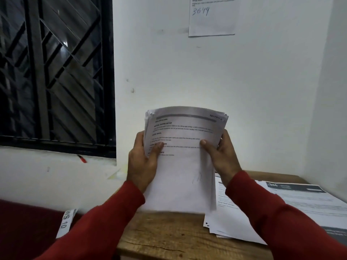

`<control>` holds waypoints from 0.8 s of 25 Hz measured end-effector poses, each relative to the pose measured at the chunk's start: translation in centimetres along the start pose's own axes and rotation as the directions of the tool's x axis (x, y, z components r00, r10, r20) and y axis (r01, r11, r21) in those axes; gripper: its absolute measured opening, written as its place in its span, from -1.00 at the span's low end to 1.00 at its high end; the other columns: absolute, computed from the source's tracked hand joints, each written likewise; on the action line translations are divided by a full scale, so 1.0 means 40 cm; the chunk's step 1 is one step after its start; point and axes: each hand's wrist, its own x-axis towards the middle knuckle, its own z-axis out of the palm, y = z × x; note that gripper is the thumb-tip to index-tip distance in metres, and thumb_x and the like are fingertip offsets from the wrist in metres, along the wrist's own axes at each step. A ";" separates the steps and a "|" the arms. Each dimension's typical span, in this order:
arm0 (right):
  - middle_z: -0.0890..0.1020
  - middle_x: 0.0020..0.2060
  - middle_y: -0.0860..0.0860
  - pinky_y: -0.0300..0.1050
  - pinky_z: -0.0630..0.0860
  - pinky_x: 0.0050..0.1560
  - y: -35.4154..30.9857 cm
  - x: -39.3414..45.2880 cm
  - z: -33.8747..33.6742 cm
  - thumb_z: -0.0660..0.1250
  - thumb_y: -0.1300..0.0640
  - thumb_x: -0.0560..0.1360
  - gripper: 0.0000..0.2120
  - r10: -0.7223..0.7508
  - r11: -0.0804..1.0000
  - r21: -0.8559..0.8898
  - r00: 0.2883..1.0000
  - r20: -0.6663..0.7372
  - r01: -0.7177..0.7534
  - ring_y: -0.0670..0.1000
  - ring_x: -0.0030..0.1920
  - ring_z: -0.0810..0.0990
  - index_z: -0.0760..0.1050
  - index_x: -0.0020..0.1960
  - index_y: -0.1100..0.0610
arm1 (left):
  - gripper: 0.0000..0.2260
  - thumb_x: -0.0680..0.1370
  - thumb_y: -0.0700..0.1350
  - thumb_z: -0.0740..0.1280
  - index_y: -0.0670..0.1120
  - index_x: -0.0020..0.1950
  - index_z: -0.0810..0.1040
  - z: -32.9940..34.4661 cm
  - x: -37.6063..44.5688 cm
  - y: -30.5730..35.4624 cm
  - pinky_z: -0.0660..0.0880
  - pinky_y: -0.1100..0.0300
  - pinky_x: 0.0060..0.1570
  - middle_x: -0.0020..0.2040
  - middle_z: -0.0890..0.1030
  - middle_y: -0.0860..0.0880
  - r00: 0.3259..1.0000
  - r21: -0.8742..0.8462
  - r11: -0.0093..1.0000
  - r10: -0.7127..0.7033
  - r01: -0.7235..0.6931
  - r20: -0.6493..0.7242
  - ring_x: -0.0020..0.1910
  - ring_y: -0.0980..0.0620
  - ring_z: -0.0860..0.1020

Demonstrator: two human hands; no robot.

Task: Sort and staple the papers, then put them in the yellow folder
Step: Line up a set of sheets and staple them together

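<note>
- My left hand (143,162) and right hand (221,154) grip the printed paper stack (183,160) upright, thumbs in front.
- I'd tap its bottom edge on the wooden table (169,233), squaring sheets before stapling.

Two bare hands, long dark-red sleeves (105,220) — plain fabric, reaching the wrists, no markings.

A white wall (187,72) fills the background, and a printed notice (212,15) hangs on it (with a handwritten number). At left is a dark window (56,72) with a black metal grille. Below stands a wooden table (169,237).
</note>
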 end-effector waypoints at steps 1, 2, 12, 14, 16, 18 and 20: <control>0.63 0.12 0.03 -0.02 0.62 0.11 -0.017 0.010 0.007 0.36 0.28 0.55 -0.70 -0.043 0.999 0.008 0.999 -0.022 0.043 0.03 0.13 0.64 0.44 0.19 -0.01 | -0.75 0.56 -0.07 0.43 0.05 0.17 0.44 0.000 0.019 0.011 0.64 0.10 -0.06 -0.02 0.62 0.22 1.000 -0.007 1.000 0.014 -0.014 -0.001 -0.03 0.24 0.62; 0.63 0.12 0.03 -0.06 0.62 0.09 -0.032 0.016 0.014 0.36 0.29 0.55 -0.69 -0.096 0.995 0.011 0.995 -0.038 0.097 0.02 0.12 0.63 0.43 0.19 -0.02 | -0.75 0.55 -0.04 0.42 0.09 0.17 0.44 0.000 0.036 0.019 0.63 0.10 -0.06 -0.01 0.62 0.25 1.000 -0.021 0.999 0.031 -0.031 -0.001 -0.01 0.21 0.63; 0.59 0.16 0.00 0.05 0.58 0.17 0.075 -0.048 0.003 0.30 0.19 0.61 -0.72 0.173 0.969 -0.194 0.979 0.105 -0.151 0.06 0.18 0.60 0.33 0.24 -0.03 | -0.66 0.64 -0.04 0.28 -0.06 0.36 0.30 -0.047 -0.053 -0.094 0.61 0.07 0.03 0.13 0.56 0.15 0.958 0.145 0.973 -0.209 0.182 0.198 0.11 0.02 0.61; 0.63 0.09 0.02 0.03 0.60 0.13 0.051 -0.030 0.009 0.33 0.20 0.58 -0.71 0.150 0.967 -0.212 0.988 0.030 -0.141 0.04 0.08 0.65 0.38 0.25 0.02 | -0.62 0.63 -0.13 0.30 -0.03 0.41 0.27 -0.045 -0.019 -0.076 0.58 0.15 0.05 0.11 0.57 0.16 0.957 0.177 0.968 -0.212 0.178 0.197 0.08 0.08 0.61; 0.66 0.04 0.02 0.01 0.60 0.11 0.035 -0.013 0.001 0.38 0.23 0.54 -0.64 0.186 0.960 -0.211 0.983 -0.010 -0.184 0.03 0.04 0.67 0.40 0.29 0.05 | -0.52 0.60 -0.17 0.35 0.06 0.45 0.25 -0.050 0.008 -0.069 0.52 0.27 0.06 0.09 0.58 0.19 0.938 0.212 0.952 -0.266 0.220 0.221 0.05 0.21 0.59; 0.66 0.02 0.02 0.06 0.60 0.13 0.057 -0.014 -0.017 0.43 0.25 0.50 -0.62 0.317 0.911 -0.280 0.948 0.013 -0.301 0.06 0.02 0.68 0.43 0.27 0.09 | -0.49 0.56 -0.15 0.41 0.10 0.44 0.31 -0.066 0.008 -0.109 0.52 0.19 0.14 0.13 0.62 0.14 0.873 0.298 0.902 -0.397 0.313 0.283 0.08 0.15 0.60; 0.68 0.00 0.08 0.19 0.61 0.10 0.108 -0.038 -0.028 0.44 0.29 0.49 -0.73 0.510 0.811 -0.390 0.854 0.105 -0.436 0.16 0.02 0.69 0.50 0.14 0.08 | -0.53 0.53 -0.11 0.43 0.02 0.41 0.40 -0.079 -0.028 -0.154 0.51 0.08 0.22 0.22 0.62 0.03 0.765 0.481 0.800 -0.547 0.359 0.339 0.15 0.02 0.59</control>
